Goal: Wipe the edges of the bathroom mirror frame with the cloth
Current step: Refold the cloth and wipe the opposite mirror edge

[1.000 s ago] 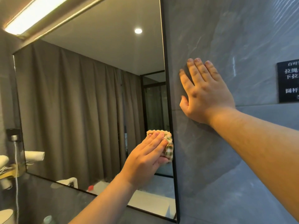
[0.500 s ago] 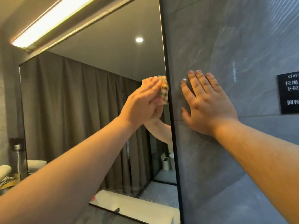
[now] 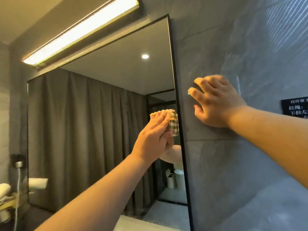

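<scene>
Here the left hand (image 3: 154, 132) holds a checked cloth (image 3: 173, 123) against the right side of the mirror frame (image 3: 178, 100), a thin black strip running down between the glass and the grey wall. The fingers lie fairly straight over the cloth, with the thumb tucked under its lower edge, so the cloth is pinched between thumb and fingers and pressed to the frame about halfway up its height. Part of the cloth sticks out above and to the right of the fingertips, touching the black edge. The reflection of the hand and forearm shows in the mirror (image 3: 100, 130) just below and behind it.

The right hand (image 3: 215, 104) rests on the grey tiled wall (image 3: 233, 164) just to the right of the frame, a little higher than the cloth. Its palm is against the tile and its fingers are spread and slightly bent, holding nothing; the fingertips are blurred.

Above the mirror a long strip light (image 3: 80, 30) glows. The glass reflects brown curtains, a round ceiling lamp and a dark-framed glass partition. At the far right edge a black sign (image 3: 295, 106) with white characters hangs on the wall. At the lower left, rolled white towels (image 3: 5, 189) sit near the mirror's bottom corner.
</scene>
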`<state>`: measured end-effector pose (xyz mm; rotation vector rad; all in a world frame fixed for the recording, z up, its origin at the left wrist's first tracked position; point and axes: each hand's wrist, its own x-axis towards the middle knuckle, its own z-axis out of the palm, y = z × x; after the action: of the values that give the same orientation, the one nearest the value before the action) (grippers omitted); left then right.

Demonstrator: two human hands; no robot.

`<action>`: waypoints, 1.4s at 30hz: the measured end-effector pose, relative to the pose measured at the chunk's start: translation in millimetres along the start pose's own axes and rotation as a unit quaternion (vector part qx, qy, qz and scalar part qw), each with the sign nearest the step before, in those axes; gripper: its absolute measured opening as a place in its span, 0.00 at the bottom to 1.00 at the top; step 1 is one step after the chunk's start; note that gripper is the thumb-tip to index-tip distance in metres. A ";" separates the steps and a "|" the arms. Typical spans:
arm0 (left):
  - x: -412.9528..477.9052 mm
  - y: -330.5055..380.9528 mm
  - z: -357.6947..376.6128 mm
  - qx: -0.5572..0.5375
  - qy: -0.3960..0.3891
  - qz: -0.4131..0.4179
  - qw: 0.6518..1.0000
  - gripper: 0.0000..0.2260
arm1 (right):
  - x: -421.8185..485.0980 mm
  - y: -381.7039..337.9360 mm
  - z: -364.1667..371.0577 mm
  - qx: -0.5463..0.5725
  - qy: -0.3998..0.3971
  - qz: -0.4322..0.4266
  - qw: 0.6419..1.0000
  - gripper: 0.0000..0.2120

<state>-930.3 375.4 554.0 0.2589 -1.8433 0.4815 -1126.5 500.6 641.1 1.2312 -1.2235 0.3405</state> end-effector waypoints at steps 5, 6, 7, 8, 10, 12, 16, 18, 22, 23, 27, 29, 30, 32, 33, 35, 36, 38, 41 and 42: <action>15.7 -9.2 0.8 0.007 0.000 0.046 0.999 0.18 | -0.8 -1.7 5.4 0.001 -0.040 -0.001 0.999 0.33; 26.4 -11.7 0.0 0.002 0.010 0.044 0.999 0.17 | -0.1 -0.7 3.9 0.007 -0.046 0.003 0.999 0.33; 38.2 -13.3 -0.5 -0.002 0.021 0.035 0.999 0.17 | 0.4 -0.3 2.9 0.010 -0.049 0.004 0.999 0.33; 52.3 -12.6 -1.2 -0.006 0.033 0.021 0.999 0.17 | 0.3 0.1 2.9 0.011 -0.047 0.003 0.999 0.33; 82.4 -8.2 -2.6 -0.028 0.059 -0.020 0.998 0.17 | -0.7 -0.9 3.3 0.013 -0.042 0.000 0.999 0.33; 110.1 -2.1 -7.1 -0.061 0.084 -0.066 0.992 0.18 | -1.0 -0.9 2.4 0.017 -0.044 -0.002 0.999 0.32; 155.0 -1.6 -25.4 -0.034 0.070 -0.080 0.994 0.18 | -1.6 0.6 3.3 0.030 -0.045 -0.010 0.998 0.32; 175.3 -7.0 -32.2 -0.027 0.081 -0.083 0.993 0.18 | -2.6 1.7 5.4 0.036 -0.043 -0.013 0.998 0.32; 214.1 -16.3 -39.7 0.003 0.075 -0.084 0.994 0.19 | -2.8 2.6 8.1 0.042 -0.035 -0.015 0.998 0.34; 223.9 -18.3 -41.5 0.009 0.075 -0.086 0.993 0.19 | -2.4 2.4 8.3 0.045 -0.036 -0.015 0.998 0.34; 265.7 -29.1 -49.8 0.030 0.065 -0.090 0.993 0.19 | 0.1 4.2 9.0 0.047 -0.035 -0.019 0.998 0.34; 280.8 -30.9 -54.1 0.025 0.063 -0.097 0.993 0.17 | 0.8 4.5 9.0 0.046 -0.037 -0.023 0.998 0.34; 286.2 -29.5 -55.5 0.020 0.063 -0.101 0.993 0.17 | 0.7 5.6 9.2 0.045 -0.038 -0.025 0.998 0.34; 289.2 -27.8 -56.9 0.012 0.058 -0.105 0.993 0.17 | -0.5 6.3 9.7 0.046 -0.043 -0.028 0.998 0.34; 287.6 -28.4 -57.3 0.010 0.057 -0.103 0.993 0.17 | -0.9 6.2 9.9 0.046 -0.044 -0.026 0.998 0.34; 283.8 -32.5 -58.5 0.013 0.057 -0.099 0.993 0.17 | -0.7 6.2 9.7 0.047 -0.037 -0.024 0.998 0.34; 281.5 -36.4 -60.2 0.018 0.060 -0.104 0.993 0.16 | -0.3 5.7 10.1 0.048 -0.033 -0.026 0.998 0.34; 277.6 -42.3 -63.8 0.033 0.068 -0.117 0.990 0.16 | -1.0 6.7 11.5 0.052 -0.031 -0.025 0.998 0.35; 272.3 -54.0 -70.9 0.047 0.083 -0.130 0.987 0.14 | -0.7 5.8 10.7 0.052 -0.025 -0.028 0.998 0.35; 271.5 -59.0 -72.0 0.046 0.090 -0.134 0.986 0.13 | -0.6 5.5 11.0 0.052 -0.024 -0.029 0.998 0.35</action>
<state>-931.6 371.9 841.0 0.5028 -1.5836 0.3892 -1136.6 493.7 641.7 1.3686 -1.2202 0.3376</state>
